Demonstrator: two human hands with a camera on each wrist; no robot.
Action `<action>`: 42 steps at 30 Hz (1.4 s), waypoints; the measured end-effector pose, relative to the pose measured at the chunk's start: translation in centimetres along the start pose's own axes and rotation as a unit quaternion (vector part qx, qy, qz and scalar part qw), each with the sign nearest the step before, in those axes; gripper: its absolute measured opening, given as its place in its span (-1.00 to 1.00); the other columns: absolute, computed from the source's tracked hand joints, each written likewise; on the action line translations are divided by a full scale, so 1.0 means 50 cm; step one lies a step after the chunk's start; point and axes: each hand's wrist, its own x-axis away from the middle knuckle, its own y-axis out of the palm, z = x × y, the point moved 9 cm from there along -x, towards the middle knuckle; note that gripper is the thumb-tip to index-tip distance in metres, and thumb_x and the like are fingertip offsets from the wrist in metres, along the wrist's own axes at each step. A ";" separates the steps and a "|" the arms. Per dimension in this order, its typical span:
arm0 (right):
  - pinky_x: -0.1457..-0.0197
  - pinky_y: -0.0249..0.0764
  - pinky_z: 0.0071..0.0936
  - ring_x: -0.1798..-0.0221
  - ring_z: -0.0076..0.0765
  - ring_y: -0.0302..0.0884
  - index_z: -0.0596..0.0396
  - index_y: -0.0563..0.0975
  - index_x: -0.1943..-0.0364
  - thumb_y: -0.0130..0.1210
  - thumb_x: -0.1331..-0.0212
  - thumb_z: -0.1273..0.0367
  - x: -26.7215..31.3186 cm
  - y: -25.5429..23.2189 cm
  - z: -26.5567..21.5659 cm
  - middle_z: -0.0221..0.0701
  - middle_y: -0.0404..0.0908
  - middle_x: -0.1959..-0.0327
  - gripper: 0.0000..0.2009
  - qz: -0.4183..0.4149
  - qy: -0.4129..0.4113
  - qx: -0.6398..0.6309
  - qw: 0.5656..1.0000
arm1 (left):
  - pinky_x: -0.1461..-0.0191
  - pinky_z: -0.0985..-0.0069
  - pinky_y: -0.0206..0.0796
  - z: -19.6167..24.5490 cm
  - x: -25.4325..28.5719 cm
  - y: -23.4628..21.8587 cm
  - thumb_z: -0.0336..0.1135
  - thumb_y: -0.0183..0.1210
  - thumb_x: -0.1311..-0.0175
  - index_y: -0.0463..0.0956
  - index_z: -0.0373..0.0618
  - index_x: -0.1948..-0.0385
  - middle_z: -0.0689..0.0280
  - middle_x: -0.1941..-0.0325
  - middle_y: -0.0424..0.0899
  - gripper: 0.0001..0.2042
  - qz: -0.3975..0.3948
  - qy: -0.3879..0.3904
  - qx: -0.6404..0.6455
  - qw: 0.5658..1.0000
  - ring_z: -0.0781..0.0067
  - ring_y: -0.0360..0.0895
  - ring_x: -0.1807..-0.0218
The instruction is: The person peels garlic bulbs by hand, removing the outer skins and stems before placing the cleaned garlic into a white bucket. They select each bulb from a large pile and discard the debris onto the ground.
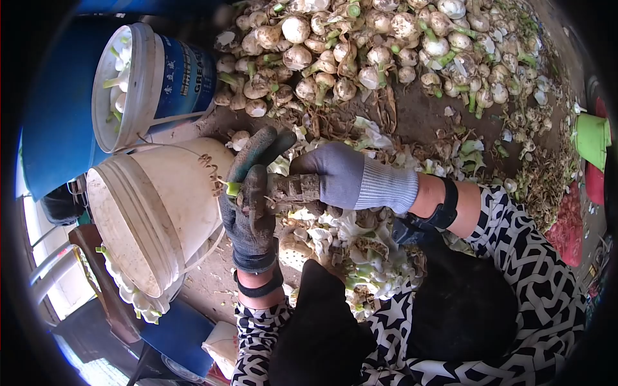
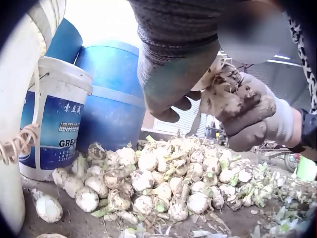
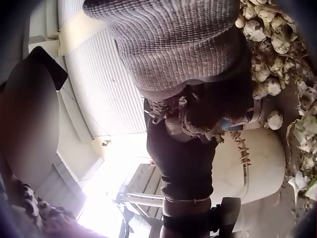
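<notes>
My left hand (image 1: 250,209), in a dark, soiled glove, grips a garlic bulb (image 2: 214,73). Its green cut stem (image 1: 232,188) pokes out to the left beside the thumb. Close against it, my right hand (image 1: 335,177), in a grey knit-cuffed glove with muddy fingers, grips the same bulb from the other side. Fingers cover most of the bulb; in the left wrist view its pale skin and ragged dry husk show between both hands. Peeled skins (image 1: 370,241) lie heaped beneath the hands.
A large pile of garlic bulbs (image 1: 380,55) spreads across the ground ahead. At the left, a white bucket (image 1: 199,174) lies near a blue-labelled grease bucket (image 1: 183,77) holding trimmed bulbs. Blue barrels (image 2: 111,74) stand behind. A green container (image 1: 592,140) sits far right.
</notes>
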 end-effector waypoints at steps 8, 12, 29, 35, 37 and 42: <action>0.69 0.41 -0.64 0.72 -0.64 0.45 0.10 0.60 0.20 0.01 -0.32 0.37 0.033 0.053 0.115 -0.44 0.61 0.56 -0.84 -0.042 0.107 -0.275 0.955 | -0.40 0.02 0.09 -0.035 0.001 -0.012 -0.11 -0.17 -0.44 0.17 -0.41 -0.27 -0.12 -0.21 0.43 -0.45 0.006 0.011 0.207 0.978 -0.04 0.39 -0.26; 0.51 0.49 -0.61 0.59 -0.66 0.50 0.13 0.58 0.14 -0.07 -0.28 0.51 0.033 0.030 0.096 -0.44 0.64 0.46 -0.80 -0.021 0.034 -0.162 0.986 | -0.47 -0.11 -0.12 -0.040 -0.002 -0.022 -0.14 -0.12 -0.40 0.12 -0.38 -0.31 -0.11 -0.27 0.36 -0.44 -0.041 0.010 0.330 0.943 -0.11 0.19 -0.39; 0.75 0.36 -0.61 0.77 -0.60 0.45 0.09 0.63 0.32 0.03 -0.33 0.13 0.015 0.051 0.060 -0.42 0.58 0.69 -0.67 -0.016 0.043 -0.212 0.976 | -0.43 0.12 0.06 0.004 0.009 0.012 -0.07 -0.13 -0.38 0.19 -0.47 -0.25 -0.17 -0.16 0.47 -0.40 -0.058 0.064 0.078 0.993 -0.05 0.33 -0.31; 0.76 0.37 -0.64 0.72 -0.61 0.49 0.06 0.59 0.12 0.02 -0.35 0.29 0.036 0.080 0.089 -0.39 0.63 0.59 -0.80 -0.080 0.058 -0.323 0.941 | -0.50 -0.07 -0.18 -0.036 0.007 0.007 -0.17 -0.10 -0.35 0.18 -0.28 -0.30 -0.10 -0.28 0.38 -0.46 -0.024 -0.017 0.437 0.899 -0.06 0.22 -0.39; 0.74 0.37 -0.67 0.69 -0.60 0.50 0.10 0.60 0.12 0.02 -0.32 0.35 0.066 0.077 0.108 -0.38 0.65 0.56 -0.81 -0.103 0.101 -0.291 0.946 | -0.53 -0.07 -0.31 -0.046 -0.006 -0.002 -0.16 -0.11 -0.35 0.19 -0.17 -0.32 0.04 -0.33 0.35 -0.47 -0.068 0.010 0.537 0.841 -0.01 0.13 -0.44; 0.55 0.48 -0.65 0.58 -0.60 0.55 0.19 0.57 0.14 -0.01 -0.31 0.40 0.088 0.081 0.085 -0.39 0.67 0.43 -0.81 -0.121 0.125 -0.283 0.943 | -0.54 -0.05 -0.37 -0.071 -0.008 -0.006 -0.18 -0.08 -0.33 0.19 -0.15 -0.33 0.06 -0.30 0.40 -0.47 -0.067 -0.021 0.571 0.818 0.00 0.09 -0.46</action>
